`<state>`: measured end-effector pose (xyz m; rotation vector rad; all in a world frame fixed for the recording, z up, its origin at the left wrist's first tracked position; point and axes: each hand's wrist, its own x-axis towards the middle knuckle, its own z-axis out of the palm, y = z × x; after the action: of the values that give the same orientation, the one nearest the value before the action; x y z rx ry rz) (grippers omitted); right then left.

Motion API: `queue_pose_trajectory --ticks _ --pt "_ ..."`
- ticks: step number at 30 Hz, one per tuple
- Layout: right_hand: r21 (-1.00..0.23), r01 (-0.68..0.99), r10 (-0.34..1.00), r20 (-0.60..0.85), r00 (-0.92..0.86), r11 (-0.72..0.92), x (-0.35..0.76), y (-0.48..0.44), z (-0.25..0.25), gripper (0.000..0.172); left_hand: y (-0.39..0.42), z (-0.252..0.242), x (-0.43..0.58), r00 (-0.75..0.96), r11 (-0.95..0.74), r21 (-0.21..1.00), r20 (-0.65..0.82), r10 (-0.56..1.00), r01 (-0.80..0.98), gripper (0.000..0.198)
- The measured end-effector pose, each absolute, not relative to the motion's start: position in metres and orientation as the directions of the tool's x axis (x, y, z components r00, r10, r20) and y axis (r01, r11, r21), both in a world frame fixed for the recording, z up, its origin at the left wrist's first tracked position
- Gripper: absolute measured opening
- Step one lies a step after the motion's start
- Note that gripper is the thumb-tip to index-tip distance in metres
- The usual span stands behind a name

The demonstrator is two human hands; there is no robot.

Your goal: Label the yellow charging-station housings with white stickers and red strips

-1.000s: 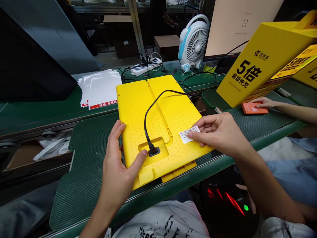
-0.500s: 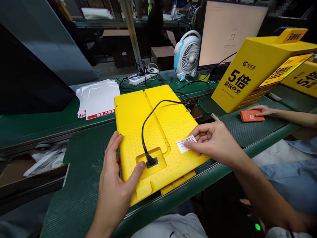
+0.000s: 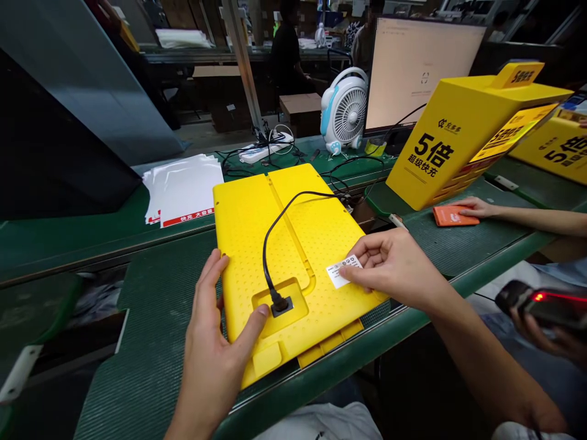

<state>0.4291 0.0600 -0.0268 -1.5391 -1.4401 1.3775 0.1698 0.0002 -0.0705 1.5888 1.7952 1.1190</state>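
A yellow plastic box (image 3: 257, 229) lies on the green work surface with its dotted face up. A black power cord (image 3: 266, 244) is plugged into the socket in its recess. My left hand (image 3: 215, 342) grips the near left side of the box, thumb on the face beside the socket and fingers along the edge. Between thumb and fingers of my right hand (image 3: 389, 269) is a small white printed label (image 3: 337, 275), at the right part of the face. I cannot tell how much of the label touches the plastic.
White printed sheets (image 3: 183, 189) lie beyond on the left. A fan (image 3: 348, 113), a monitor (image 3: 422, 73) and a power strip (image 3: 266, 148) stand behind. At right, a co-worker's hand (image 3: 477, 208) rests on an orange pack (image 3: 454, 216) near an upright yellow box (image 3: 431, 146); another hand holds a scanner (image 3: 527, 302).
Both my hands keep their places on the yellow box and the label. A co-worker's hand with a scanner showing a red light has come in at the lower right. The camera view has shifted slightly.
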Motion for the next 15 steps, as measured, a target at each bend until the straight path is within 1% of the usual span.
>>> queue_pose_trajectory --ticks 5,10,13,15 --pt "-0.925 0.307 0.949 -0.278 -0.149 -0.223 0.4281 0.0599 -0.0278 0.02 -0.001 -0.0702 0.1682 -0.207 0.02 0.825 0.118 0.971 0.564 0.071" --pt "-0.905 0.366 0.946 -0.289 -0.147 -0.219 0.4251 0.0614 -0.0235 0.017 0.0001 -0.0668 0.1703 -0.209 0.041 0.825 0.094 0.973 0.564 0.072" --pt "-0.89 0.422 0.955 -0.257 -0.146 -0.175 0.4237 0.0633 -0.0221 0.015 0.0004 -0.0664 0.1692 -0.214 0.054 0.813 0.088 0.973 0.579 0.071" --pt "-0.874 0.471 0.966 -0.211 -0.15 -0.118 0.4225 0.0642 -0.0223 0.013 0.0002 -0.0689 0.1656 -0.206 0.018 0.807 0.129 0.97 0.59 0.068"
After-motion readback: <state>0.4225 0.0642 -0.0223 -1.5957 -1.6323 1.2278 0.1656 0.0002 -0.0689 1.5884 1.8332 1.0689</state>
